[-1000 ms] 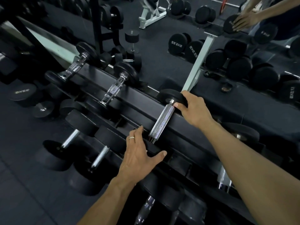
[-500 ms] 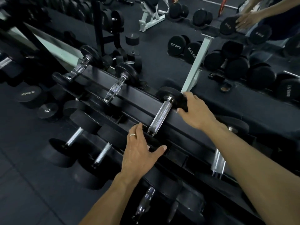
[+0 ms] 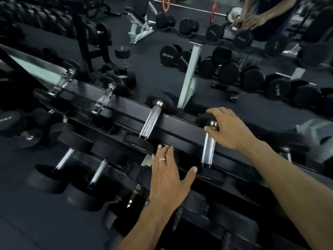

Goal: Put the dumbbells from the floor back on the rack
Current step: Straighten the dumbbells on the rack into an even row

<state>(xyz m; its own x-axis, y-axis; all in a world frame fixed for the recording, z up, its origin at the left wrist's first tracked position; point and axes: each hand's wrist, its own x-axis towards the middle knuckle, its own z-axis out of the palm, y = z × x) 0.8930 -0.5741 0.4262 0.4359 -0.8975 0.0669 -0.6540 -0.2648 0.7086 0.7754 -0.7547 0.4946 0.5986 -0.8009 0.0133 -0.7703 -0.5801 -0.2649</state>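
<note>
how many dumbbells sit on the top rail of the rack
4 in view: two blurred ones far left, one in the middle, one under the right hand. More may be hidden rightward.

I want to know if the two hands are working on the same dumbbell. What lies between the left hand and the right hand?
In the head view, the chrome handle of the dumbbell crosses the black rack rail between the left hand and the right hand.
</note>
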